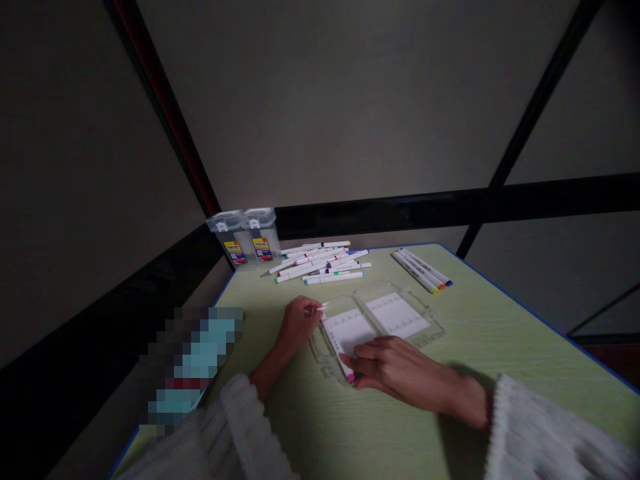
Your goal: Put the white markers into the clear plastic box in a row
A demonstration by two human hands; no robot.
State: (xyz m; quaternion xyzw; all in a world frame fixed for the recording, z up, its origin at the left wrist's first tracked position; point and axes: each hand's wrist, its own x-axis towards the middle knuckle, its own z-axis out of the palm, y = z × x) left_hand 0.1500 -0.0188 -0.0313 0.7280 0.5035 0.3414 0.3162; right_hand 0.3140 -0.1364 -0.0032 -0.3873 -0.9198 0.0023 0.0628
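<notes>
In front of me a clear plastic case (365, 301) lies unfolded on the table, with white printed sheets (397, 315) in both halves. Along the left edge of its left half lies a white marker (334, 343) with a pink end towards me. My left hand (296, 325) pinches the far end of this marker at the case's upper left corner. My right hand (393, 370) reaches over the near part of the left sheet, its thumb and fingers closed about the marker near the pink end. Part of the sheet is hidden under that hand.
Several loose white markers (323, 261) lie in a pile behind the case. A few more markers (424, 270) lie side by side at the back right. Two clear lidded boxes (245, 240) stand at the far left corner. A blurred-out item (205, 360) lies at the left edge.
</notes>
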